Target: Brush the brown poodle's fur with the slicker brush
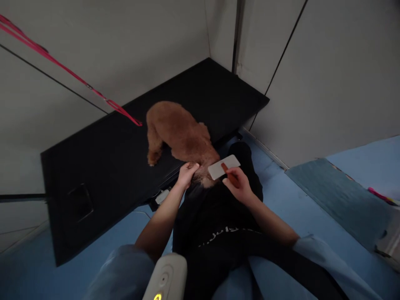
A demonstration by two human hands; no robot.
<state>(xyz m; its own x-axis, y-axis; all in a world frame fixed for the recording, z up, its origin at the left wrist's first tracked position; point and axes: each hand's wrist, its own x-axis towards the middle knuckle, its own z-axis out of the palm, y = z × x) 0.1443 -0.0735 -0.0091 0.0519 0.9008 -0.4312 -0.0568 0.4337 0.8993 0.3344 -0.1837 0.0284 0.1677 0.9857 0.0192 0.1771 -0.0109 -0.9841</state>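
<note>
A small brown curly-coated dog (179, 127) is on the black grooming table (93, 179), its front end leaning over the near edge onto my lap. My left hand (186, 175) is closed at the dog's front end, fingers pinched on its fur; the exact body part is hard to make out. In my right hand (240, 187) is a slicker brush (224, 166) with a pale rectangular head and an orange-brown handle. The brush head is beside the dog's fur, its back facing up. A black apron (218, 212) covers my lap under the dog's front end.
A red leash (68, 71) hangs from the upper left down over the table. Light walls (131, 41) border the table's far side. A grey-blue mat (340, 200) lies on the blue floor (271, 196) to the right. A pale device (168, 275) with a yellow light is close below.
</note>
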